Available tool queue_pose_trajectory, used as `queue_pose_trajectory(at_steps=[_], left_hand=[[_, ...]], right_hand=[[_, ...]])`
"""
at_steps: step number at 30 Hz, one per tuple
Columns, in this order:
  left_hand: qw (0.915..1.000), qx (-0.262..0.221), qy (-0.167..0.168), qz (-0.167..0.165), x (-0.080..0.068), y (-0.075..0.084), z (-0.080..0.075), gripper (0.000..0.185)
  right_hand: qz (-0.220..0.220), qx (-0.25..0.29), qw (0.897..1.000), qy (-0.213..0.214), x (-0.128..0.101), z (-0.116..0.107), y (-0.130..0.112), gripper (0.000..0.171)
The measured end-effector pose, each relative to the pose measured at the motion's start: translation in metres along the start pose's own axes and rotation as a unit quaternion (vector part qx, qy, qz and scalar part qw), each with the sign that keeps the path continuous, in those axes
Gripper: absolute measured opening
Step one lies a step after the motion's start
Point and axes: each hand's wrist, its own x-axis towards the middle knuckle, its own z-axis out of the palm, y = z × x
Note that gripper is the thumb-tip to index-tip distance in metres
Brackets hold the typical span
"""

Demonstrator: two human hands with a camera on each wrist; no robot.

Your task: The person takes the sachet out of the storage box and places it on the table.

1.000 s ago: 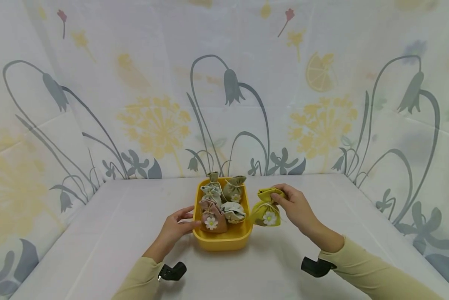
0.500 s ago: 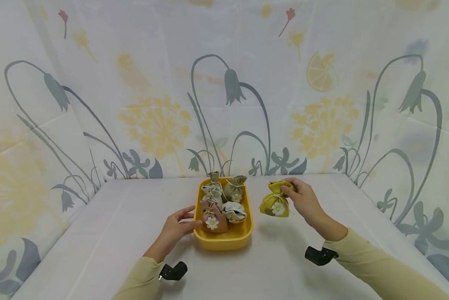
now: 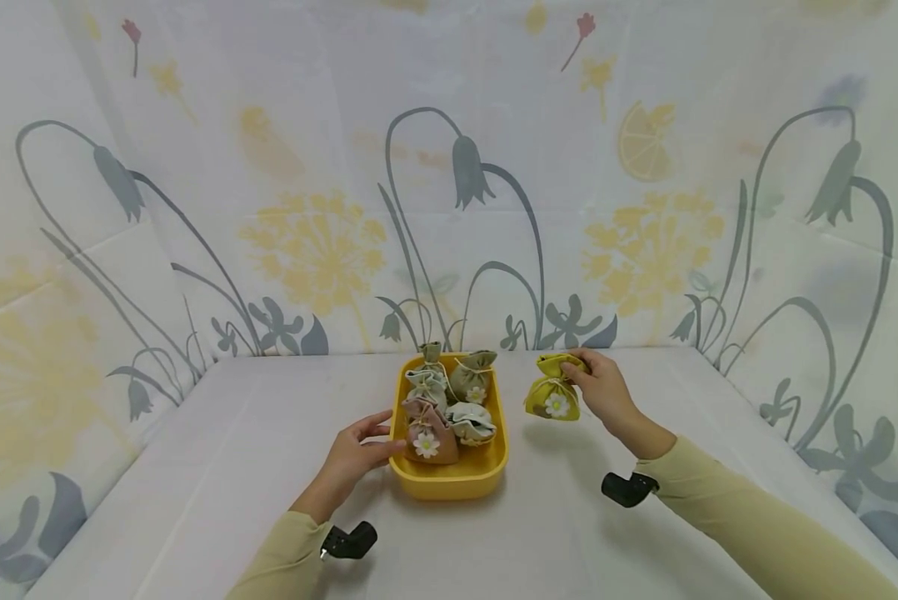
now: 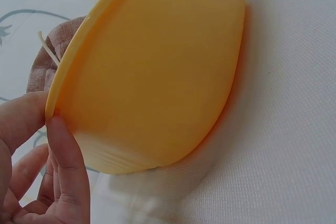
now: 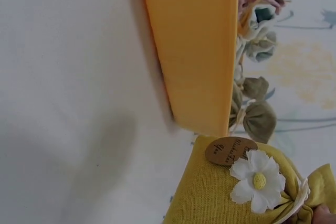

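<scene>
Since a second ago, the right hand [image 3: 602, 390] has carried the mustard-yellow pouch [image 3: 553, 397] away from the yellow tray's [image 3: 449, 482] right wall, back and to the right, so the pouch is now well clear of the tray, near the far part of the bench [image 3: 194, 467]. It is upright, gathered neck on top and daisy facing the camera; whether its base touches the bench I cannot tell. The right hand's fingers pinch the neck from the right side. The left hand [image 3: 353, 454] has not shifted: it lies at the tray's near-left corner, thumb and fingertips touching the rim, fingers fairly straight and holding nothing. The tray's long axis runs away from the person, with the pink pouch [image 3: 428, 433] and several pale and olive pouches inside.
</scene>
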Motion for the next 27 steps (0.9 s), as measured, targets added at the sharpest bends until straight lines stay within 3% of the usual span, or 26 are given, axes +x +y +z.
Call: queue_pose_trajectory(at_steps=[22, 27], left_hand=[[1.0000, -0.002, -0.008, -0.002, -0.003, 0.003, -0.001, 0.063], [1.0000, -0.004, -0.007, -0.002, -0.002, 0.003, -0.002, 0.063]], right_hand=[[-0.001, -0.023, 0.998, 0.057, 0.050, 0.025, 0.036, 0.024], [0.038, -0.020, 0.998, 0.052, 0.055, 0.029, 0.051, 0.029]])
